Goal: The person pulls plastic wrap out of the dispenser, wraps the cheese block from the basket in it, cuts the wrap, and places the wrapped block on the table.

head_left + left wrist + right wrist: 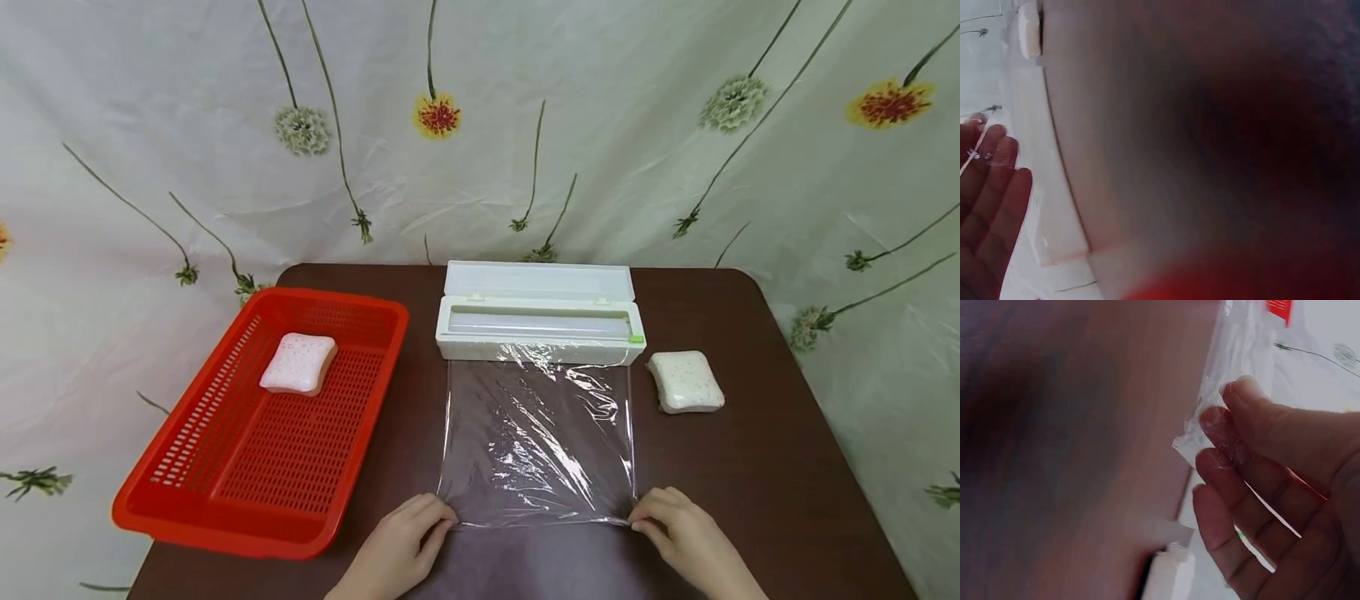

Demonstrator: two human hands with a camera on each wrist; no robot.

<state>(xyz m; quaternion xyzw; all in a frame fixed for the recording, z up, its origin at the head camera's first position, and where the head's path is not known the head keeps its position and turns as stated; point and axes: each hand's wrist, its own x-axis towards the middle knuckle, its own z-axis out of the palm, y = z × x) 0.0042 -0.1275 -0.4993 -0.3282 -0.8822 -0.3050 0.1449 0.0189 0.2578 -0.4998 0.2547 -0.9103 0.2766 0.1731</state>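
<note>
A sheet of clear plastic wrap (536,442) stretches from a white wrap dispenser box (540,329), lid raised, toward the person. My left hand (405,542) pinches the sheet's near left corner. At the near right corner my right hand (686,533) pinches it between thumb and fingertips. In the right wrist view the bunched film (1210,419) shows at the right hand's fingertips (1213,462). The left wrist view catches part of the left hand (991,206) with film on its fingers. A white wrapped soap-like block (686,382) lies right of the dispenser.
A red plastic basket (367,417) stands on the left of the dark brown table (757,492). Inside it lies a pinkish-white speckled block (298,363). A flower-printed curtain (600,125) hangs behind the table.
</note>
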